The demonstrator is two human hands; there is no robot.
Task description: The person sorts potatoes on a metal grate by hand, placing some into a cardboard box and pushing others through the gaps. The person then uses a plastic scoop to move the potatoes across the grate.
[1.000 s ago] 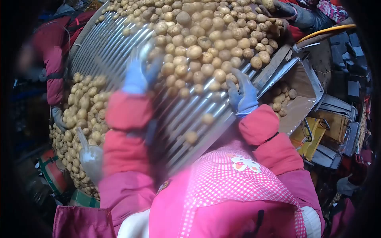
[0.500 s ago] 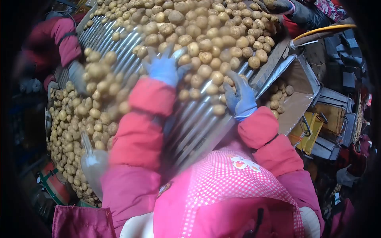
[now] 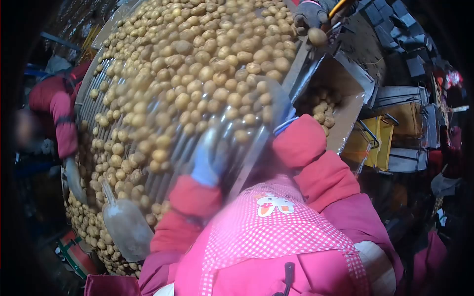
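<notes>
Many potatoes (image 3: pixel 212 64) cover a metal rack of parallel bars (image 3: pixel 182 148). My left hand (image 3: pixel 208 160), in a blue glove, is over the bars below the potatoes, and motion smears its fingers. Beside the right edge of the rack is my right hand (image 3: pixel 280 103), gloved in blue and badly blurred, next to the nearest potatoes. Whether either hand holds anything cannot be made out. A clear plastic scoop (image 3: pixel 127 229) lies on the potatoes at the lower left.
Inside a cardboard box (image 3: pixel 348 111) on the right are several potatoes. Another person's gloved hand (image 3: pixel 311 15) is at the top right beside a potato. A second person's pink sleeve (image 3: pixel 63 116) reaches in from the left. Yellow crates (image 3: pixel 380 143) stand at the right.
My left hand has moved down the rack towards my body; my right hand has shifted left and up. Potatoes have spread over the bars, and the view has shifted.
</notes>
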